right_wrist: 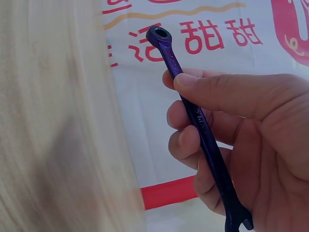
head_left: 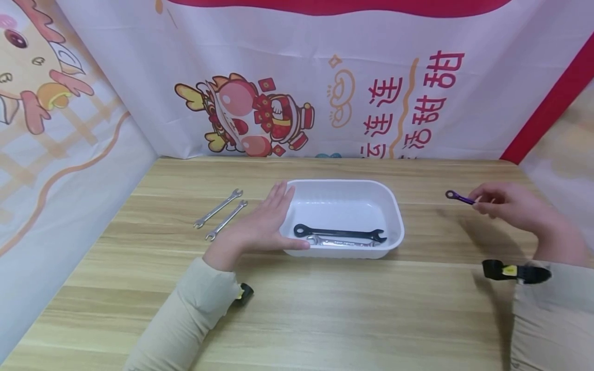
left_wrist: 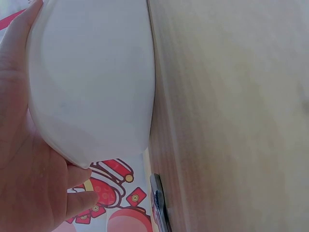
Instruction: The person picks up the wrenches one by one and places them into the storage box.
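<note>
My right hand (head_left: 515,206) pinches a dark purple combination wrench (right_wrist: 205,128) between thumb and fingers, above the right side of the table. Its ring end points up and away from the palm, and the open end hangs lower by the wrist. My left hand (head_left: 260,226) rests against the left end of a white plastic tray (head_left: 393,211), fingers fairly straight at the rim and thumb over the near corner. Inside the tray, along its near wall, lie a black combination wrench (head_left: 341,233) and a silver wrench (head_left: 343,242).
Two silver open-end wrenches, a farther one (head_left: 218,208) and a nearer one (head_left: 226,220), lie side by side on the wooden table (head_left: 352,314) left of the tray. A printed cloth (head_left: 390,41) hangs behind the table, with more cloth at both sides.
</note>
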Tool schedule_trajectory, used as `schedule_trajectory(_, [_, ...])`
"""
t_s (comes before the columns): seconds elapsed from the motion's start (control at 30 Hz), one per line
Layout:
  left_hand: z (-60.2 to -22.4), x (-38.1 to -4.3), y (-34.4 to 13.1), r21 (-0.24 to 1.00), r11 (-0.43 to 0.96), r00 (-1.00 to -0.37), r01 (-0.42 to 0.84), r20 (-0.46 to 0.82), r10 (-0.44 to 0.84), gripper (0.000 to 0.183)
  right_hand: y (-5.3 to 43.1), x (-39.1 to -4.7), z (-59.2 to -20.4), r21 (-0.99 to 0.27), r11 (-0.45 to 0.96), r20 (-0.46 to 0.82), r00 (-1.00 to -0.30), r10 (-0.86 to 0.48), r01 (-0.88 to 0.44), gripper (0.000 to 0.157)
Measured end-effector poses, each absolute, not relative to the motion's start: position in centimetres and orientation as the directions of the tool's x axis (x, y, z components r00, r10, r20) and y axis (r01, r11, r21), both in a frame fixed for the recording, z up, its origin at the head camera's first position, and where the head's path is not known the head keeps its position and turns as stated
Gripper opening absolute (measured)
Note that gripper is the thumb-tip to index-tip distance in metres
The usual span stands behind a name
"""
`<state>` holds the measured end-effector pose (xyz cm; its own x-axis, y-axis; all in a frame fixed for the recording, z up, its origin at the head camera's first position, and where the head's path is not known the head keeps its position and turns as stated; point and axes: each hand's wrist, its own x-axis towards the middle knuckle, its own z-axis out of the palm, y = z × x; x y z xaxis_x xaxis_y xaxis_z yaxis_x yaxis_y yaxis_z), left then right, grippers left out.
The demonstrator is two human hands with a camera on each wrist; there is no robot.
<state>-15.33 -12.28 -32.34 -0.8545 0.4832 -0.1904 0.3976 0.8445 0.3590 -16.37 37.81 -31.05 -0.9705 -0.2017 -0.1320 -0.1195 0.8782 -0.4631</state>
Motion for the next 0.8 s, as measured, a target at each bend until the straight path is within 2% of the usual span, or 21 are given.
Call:
schedule_trajectory(0.33, [-32.2,-15.4,-12.3,0.359,0.844,-0.853,0.399,-0.192,0.485,0.129,37.9,-15.7,-30.4,-0.476,0.859,0.027,-0.979,-0.204,-0.192,0.012])
schedule_trajectory(0.6, [-32.4,-15.5,-12.4,0.367,0.843,-0.851,0.393,-0.203,0.485,0.130,37.6,-15.5,-29.8,-0.487,0.839,0.086,-0.969,-0.230,-0.242,0.010])
schedule_trajectory(0.8, [-32.5,-15.5,-12.4,0.369,0.840,-0.850,0.398,-0.197,0.489,0.131,37.4,-15.5,-29.6,-0.472,0.849,0.077,-0.970,-0.229,-0.238,0.010])
